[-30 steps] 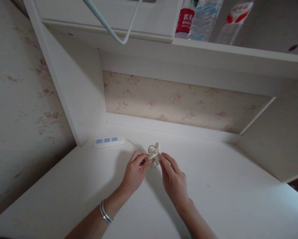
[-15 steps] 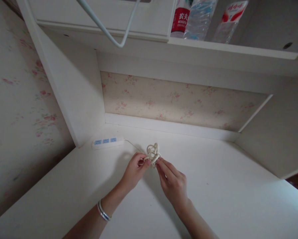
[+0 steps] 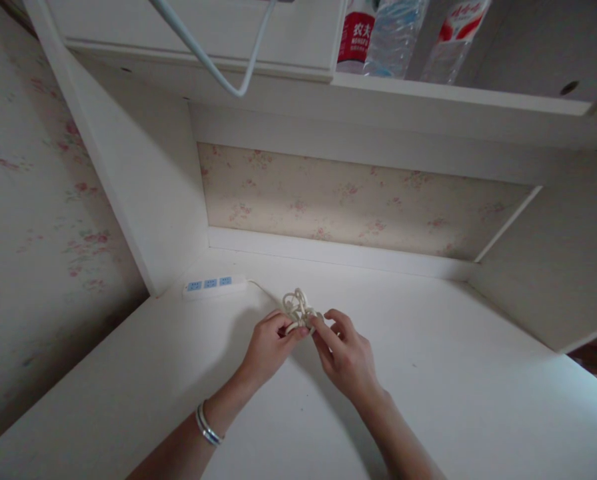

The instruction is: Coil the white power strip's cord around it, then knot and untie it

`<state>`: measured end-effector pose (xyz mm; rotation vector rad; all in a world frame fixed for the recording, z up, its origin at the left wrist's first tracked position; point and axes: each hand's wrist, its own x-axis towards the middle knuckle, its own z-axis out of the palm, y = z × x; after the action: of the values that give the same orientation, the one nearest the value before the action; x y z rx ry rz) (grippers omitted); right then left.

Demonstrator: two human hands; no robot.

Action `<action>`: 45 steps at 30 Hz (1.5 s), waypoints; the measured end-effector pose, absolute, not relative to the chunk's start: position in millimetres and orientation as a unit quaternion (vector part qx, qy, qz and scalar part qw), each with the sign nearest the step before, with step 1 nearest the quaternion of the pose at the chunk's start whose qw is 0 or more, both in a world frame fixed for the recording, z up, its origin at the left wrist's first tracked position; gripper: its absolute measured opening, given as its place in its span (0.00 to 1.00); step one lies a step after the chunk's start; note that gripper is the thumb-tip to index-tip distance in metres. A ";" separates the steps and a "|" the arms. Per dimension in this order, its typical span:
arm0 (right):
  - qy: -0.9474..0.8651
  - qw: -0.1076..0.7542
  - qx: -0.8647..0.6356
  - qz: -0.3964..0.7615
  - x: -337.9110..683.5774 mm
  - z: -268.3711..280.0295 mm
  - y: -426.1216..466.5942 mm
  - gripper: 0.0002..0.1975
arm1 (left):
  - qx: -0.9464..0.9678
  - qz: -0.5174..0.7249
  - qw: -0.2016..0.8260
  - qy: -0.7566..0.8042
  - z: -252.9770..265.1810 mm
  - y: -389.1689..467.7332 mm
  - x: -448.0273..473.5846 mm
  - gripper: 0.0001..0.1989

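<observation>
A tangled bundle of off-white power cord (image 3: 295,304) is held up between my two hands over the white desk. My left hand (image 3: 268,343) grips its lower left side, thumb and fingers pinched on the loops. From the right, my right hand (image 3: 346,353) pinches the lower right part of the bundle, one finger raised off it. The cord runs back to a white power strip (image 3: 214,287) with blue sockets, lying on the desk to the left. My fingers hide part of the knotted loops.
The white desk (image 3: 258,427) has panels on both sides and a floral wallpapered back. Overhead, a shelf (image 3: 458,99) holds several plastic bottles (image 3: 356,37). A pale blue cable (image 3: 218,73) hangs from above, in front of a drawer-like panel.
The cord bundle has tilted to the left between my hands. One finger of my right hand has lifted, while another reaches further across the loops. The view has shifted slightly.
</observation>
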<state>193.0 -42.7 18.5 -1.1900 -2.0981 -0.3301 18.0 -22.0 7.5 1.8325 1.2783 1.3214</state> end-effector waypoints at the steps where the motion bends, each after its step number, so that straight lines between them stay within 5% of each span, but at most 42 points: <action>1: -0.816 0.340 -0.449 -0.129 195.0 21.1 -42.5 0.15 | 0.681 0.493 0.266 0.472 7.6 -22.3 18.1 0.17; 9: -0.854 0.314 -0.403 -0.099 209.6 36.8 -41.9 0.12 | 0.687 0.493 0.260 0.466 4.8 -20.0 20.7 0.15; 19: -0.865 0.324 -0.382 -0.027 224.3 45.3 -40.0 0.12 | 0.647 0.480 0.418 0.420 -4.0 -15.7 26.6 0.15; 31: -0.779 0.443 -0.442 0.045 211.7 37.8 -38.2 0.07 | 0.688 0.490 0.369 0.388 -9.3 -24.5 31.7 0.13; 45: -0.754 0.372 -0.535 0.090 206.0 32.2 -31.7 0.14 | 0.728 0.473 0.295 0.399 -13.8 -23.2 33.0 0.10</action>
<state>206.0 -31.7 32.2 -1.3702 -1.9315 0.2303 33.0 -23.2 -13.8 1.9361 1.0614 1.2599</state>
